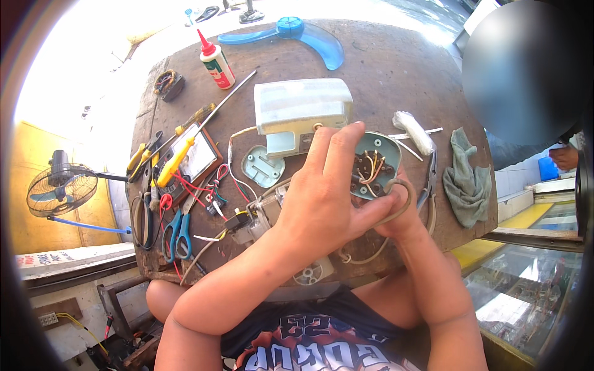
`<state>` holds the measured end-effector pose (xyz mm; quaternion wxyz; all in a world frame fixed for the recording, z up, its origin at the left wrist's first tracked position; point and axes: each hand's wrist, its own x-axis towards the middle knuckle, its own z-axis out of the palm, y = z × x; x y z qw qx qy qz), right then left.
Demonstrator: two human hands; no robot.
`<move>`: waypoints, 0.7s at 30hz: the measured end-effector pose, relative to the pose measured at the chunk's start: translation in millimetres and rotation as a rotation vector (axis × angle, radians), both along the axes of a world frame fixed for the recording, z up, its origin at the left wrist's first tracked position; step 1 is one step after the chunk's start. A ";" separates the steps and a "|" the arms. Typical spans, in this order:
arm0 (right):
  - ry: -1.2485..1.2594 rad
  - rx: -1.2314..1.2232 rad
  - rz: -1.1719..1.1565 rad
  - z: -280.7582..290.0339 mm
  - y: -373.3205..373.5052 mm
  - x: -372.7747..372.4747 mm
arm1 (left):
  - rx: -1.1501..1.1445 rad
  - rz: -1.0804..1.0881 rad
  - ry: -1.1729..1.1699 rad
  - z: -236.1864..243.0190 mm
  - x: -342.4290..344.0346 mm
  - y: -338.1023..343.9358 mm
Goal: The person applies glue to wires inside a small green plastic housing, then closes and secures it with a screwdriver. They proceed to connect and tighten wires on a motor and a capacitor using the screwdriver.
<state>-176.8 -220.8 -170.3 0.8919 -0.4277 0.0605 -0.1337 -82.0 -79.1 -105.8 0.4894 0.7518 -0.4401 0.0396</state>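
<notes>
Item: one grey-blue housing (387,154), between two and three o'clock in our view, cradled in our right hand (402,213). Left hand (322,191): fingers extended, grip we cannot tell. Probably light, stiff; wires (370,173) fragile; best held by its rim.

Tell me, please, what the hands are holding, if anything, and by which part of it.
The right hand holds the open grey-green housing by its lower right side. The left hand is at the housing's left edge; grip unclear.
</notes>
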 end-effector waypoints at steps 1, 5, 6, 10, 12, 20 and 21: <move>-0.001 -0.046 -0.008 -1.4 0.9 -0.8 | 0.001 -0.005 -0.004 -0.3 -0.5 0.3; -0.088 0.046 0.048 2.0 -2.6 -4.8 | 0.033 -0.053 0.071 0.3 -1.9 3.4; -0.043 -0.052 0.044 4.1 -5.1 -4.8 | 0.040 -0.066 0.074 0.7 -1.9 4.0; 0.053 0.050 0.191 13.6 -22.6 -4.6 | 0.087 -0.163 0.080 3.8 1.5 6.9; 0.061 0.085 0.254 14.0 -32.0 -5.4 | 0.116 -0.230 0.091 6.0 3.3 9.0; 0.352 0.070 0.351 18.1 -59.3 -6.4 | 0.150 -0.355 0.106 8.7 9.3 12.2; 0.333 0.089 0.333 21.6 -55.4 -4.6 | 0.141 -0.309 0.104 7.5 9.3 11.5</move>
